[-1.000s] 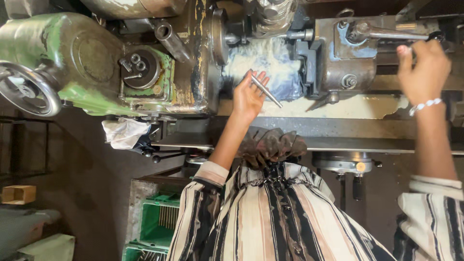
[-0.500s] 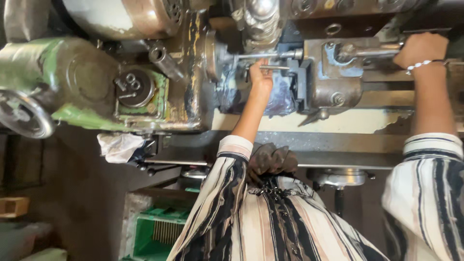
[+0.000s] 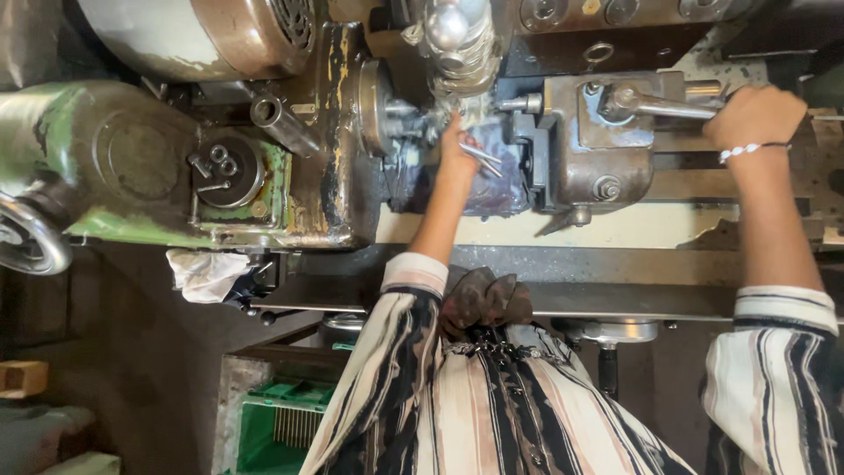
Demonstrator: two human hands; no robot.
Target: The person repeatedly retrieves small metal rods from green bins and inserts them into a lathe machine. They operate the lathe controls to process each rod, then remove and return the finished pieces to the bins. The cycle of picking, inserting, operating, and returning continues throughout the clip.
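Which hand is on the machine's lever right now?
The right hand, wearing the bracelet, grips the long metal lever; the left hand holds thin rods by the chuck instead.

We see thin metal rods slanting from our left hand, and a steel lever gripped in our right hand.

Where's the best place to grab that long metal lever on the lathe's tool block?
Take the lever at its free outer end, where the right hand closes over it now. It juts sideways from its pivot on the block, so come from that open side.
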